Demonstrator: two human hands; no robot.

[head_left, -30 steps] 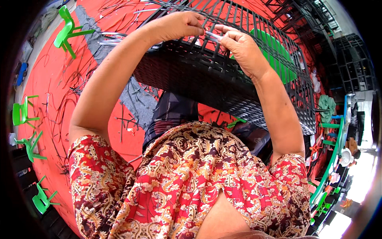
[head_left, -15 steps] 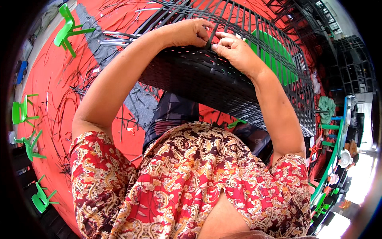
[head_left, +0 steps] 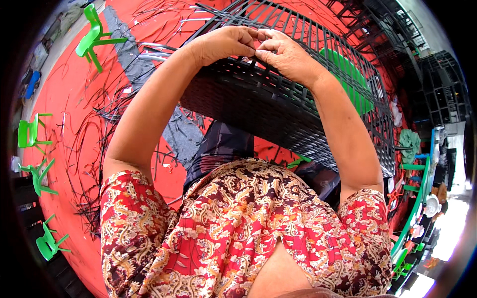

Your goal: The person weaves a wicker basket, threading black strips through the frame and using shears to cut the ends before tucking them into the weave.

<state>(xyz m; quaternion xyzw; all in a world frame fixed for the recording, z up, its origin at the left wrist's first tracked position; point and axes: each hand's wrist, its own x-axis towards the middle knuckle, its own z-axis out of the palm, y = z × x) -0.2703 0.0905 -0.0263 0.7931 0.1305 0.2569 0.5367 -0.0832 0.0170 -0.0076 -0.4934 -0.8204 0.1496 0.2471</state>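
A black woven furniture frame [head_left: 248, 94] stands tilted before me, its lower face covered in plastic weave and its top made of bare, open slats. At its near upper edge my left hand [head_left: 228, 43] is closed, thumb and fingers pinched together on a thin black plastic strip at the weave. Fingertip to fingertip with it, my right hand [head_left: 288, 55] is bent over the same edge, its thumb and forefinger pinching at that spot. The fingers mostly hide the strip.
Green chairs [head_left: 91, 37] stand along the left on the red floor covering [head_left: 64, 109]. Loose black strips [head_left: 94, 144] lie tangled there beside a grey cloth strip [head_left: 181, 134]. A round green seat [head_left: 348, 79] shows through the slats. Black metal frames [head_left: 439, 74] are stacked at the right.
My hands have come together; the fingertips, apart before with a strip showing between them, now meet. The scene has shifted slightly right and down in view.
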